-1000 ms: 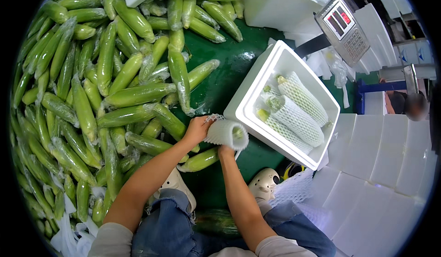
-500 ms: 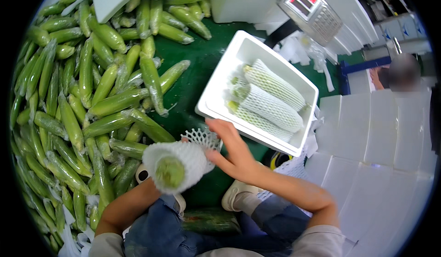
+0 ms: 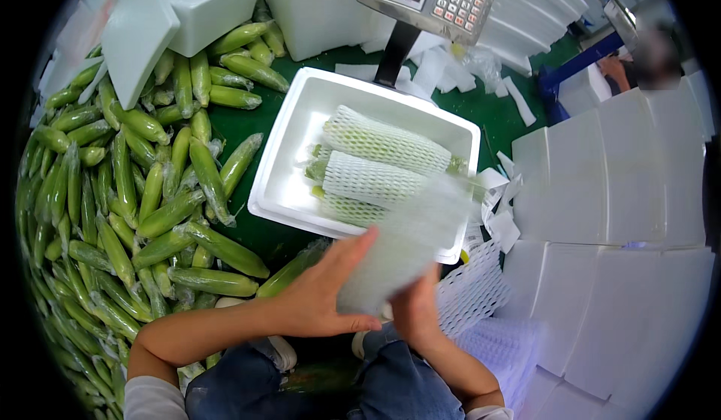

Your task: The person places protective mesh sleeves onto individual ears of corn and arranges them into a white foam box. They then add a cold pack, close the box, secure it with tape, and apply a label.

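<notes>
Green floor (image 3: 481, 114); foam sleeve (image 3: 405, 240) between fingers (image 3: 351, 253)

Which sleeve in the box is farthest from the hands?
The top sleeve, along the box's far wall; the other two sleeves lie nearer the left hand and right hand.

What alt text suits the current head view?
Left hand and right hand hold a blurred white foam sleeve before a white foam box containing three netted vegetables. Plastic-wrapped long green vegetables lie heaped left; a digital scale stands behind.
</notes>
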Available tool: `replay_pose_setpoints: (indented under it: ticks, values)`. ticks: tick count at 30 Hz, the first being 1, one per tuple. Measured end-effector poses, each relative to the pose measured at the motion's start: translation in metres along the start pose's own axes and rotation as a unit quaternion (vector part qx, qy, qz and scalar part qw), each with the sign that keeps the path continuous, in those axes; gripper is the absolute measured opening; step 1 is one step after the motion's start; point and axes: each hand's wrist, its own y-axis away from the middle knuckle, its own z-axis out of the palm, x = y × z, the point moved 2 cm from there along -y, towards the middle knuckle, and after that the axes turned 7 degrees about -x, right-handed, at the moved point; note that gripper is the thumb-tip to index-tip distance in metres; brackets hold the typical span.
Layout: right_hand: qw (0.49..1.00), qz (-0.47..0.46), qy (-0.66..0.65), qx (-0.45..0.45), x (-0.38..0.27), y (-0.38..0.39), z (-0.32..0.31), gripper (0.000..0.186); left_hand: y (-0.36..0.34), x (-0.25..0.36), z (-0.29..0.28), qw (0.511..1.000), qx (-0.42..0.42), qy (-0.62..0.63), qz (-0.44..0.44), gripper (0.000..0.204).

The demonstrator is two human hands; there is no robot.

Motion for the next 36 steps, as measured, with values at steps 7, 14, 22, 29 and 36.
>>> replay_pose_setpoints:
  ticks: [7, 14, 22, 29, 36]
  values:
    - [0.555, -0.162, 0.812, -0.084, -0.053, -0.102, -0.067, 0.067, -0.038, -0.023, -0.071, 0.991, -0.125, -0.051, -0.026, 0.092]
    - [0.689, -0.187, 0.691, -0.112, -0.055, -0.162, -0.102, 0.076, -0.131, -0.003, -0.063, 0.880, -0.372, -0.295, 0.016, 0.081]
    - [0.692, -0.078, 0.694, -0.184, -0.067, -0.149, -0.114, 0.075, -0.101, -0.042, -0.026, 0.870, -0.135, -0.445, 0.163, 0.052]
    - [0.690, -0.218, 0.680, -0.118, -0.037, -0.148, -0.040, 0.047, -0.086, -0.030, -0.019, 0.903, -0.165, -0.392, 0.058, 0.042]
    - [0.635, -0.249, 0.728, -0.069, -0.010, -0.147, -0.051, 0.046, -0.088, -0.056, -0.064, 0.951, 0.107, -0.270, 0.103, 0.028]
